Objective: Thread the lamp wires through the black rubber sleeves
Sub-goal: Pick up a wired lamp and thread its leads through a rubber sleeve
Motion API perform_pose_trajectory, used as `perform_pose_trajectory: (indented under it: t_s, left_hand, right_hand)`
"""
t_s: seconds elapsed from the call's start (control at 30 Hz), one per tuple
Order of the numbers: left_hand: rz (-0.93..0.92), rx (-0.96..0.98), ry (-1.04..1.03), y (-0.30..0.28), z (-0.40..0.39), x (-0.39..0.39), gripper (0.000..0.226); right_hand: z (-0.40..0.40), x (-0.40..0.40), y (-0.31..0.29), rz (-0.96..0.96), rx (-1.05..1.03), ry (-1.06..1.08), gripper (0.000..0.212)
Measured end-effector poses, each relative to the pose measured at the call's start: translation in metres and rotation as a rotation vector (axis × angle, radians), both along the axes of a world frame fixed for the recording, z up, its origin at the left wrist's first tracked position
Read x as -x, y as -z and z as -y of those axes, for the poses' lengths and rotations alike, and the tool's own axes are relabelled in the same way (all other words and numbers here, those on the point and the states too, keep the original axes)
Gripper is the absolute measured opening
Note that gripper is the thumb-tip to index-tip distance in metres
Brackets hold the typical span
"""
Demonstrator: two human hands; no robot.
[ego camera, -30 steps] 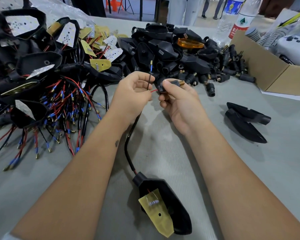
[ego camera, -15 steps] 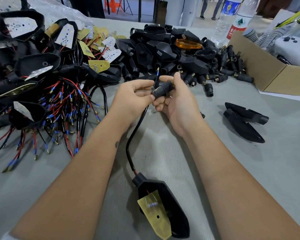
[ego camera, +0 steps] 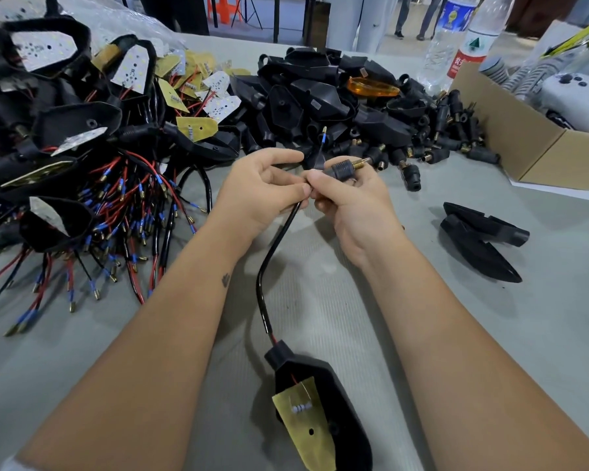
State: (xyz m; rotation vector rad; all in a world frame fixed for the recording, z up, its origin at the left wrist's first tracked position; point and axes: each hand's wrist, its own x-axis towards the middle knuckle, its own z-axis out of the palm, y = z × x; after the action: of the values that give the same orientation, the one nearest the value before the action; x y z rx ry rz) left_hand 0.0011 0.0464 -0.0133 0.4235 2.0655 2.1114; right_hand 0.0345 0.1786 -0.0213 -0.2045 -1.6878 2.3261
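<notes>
Black rubber sleeve (ego camera: 341, 170) with a brass screw tip sits in the right hand (ego camera: 356, 207), whose fingers pinch it, just in front of the big pile of sleeves (ego camera: 439, 144) on the grey table (ego camera: 320, 300). Close beside it, the left hand (ego camera: 257, 198) pinches the black lamp cable (ego camera: 276, 246), and one thin wire (ego camera: 323, 139) with a blue end sticks up between the hands. I think it helps to hold the sleeve still, keep the wire ends straight together, and push them in slowly so they do not bend, while the lamp shell (ego camera: 323, 413) rests near the person.

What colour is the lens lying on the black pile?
Orange lens, seen in the head view.
</notes>
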Motion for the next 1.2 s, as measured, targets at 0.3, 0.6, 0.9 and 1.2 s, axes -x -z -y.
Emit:
perform_pose_trajectory:
  t_s: [0.3,0.6,0.9,1.2]
  left_hand:
    - [-0.031,0.135,-0.01,0.002,-0.001,-0.001,0.037]
    - [0.038,0.279,0.165,-0.003,0.015,0.006,0.025]
    - [0.108,0.181,0.172,-0.004,0.008,0.002,0.024]
    - [0.078,0.23,0.16,-0.005,0.001,-0.005,0.023]
  right_hand:
    - [0.0,0.001,0.0,-0.009,-0.023,0.059,0.031]
    - [-0.002,0.001,-0.002,-0.02,-0.027,0.119,0.033]
    - [-0.002,0.002,-0.002,-0.041,0.025,0.038,0.03]
    - [-0.005,0.001,-0.006,-0.018,0.063,0.028,0.018]
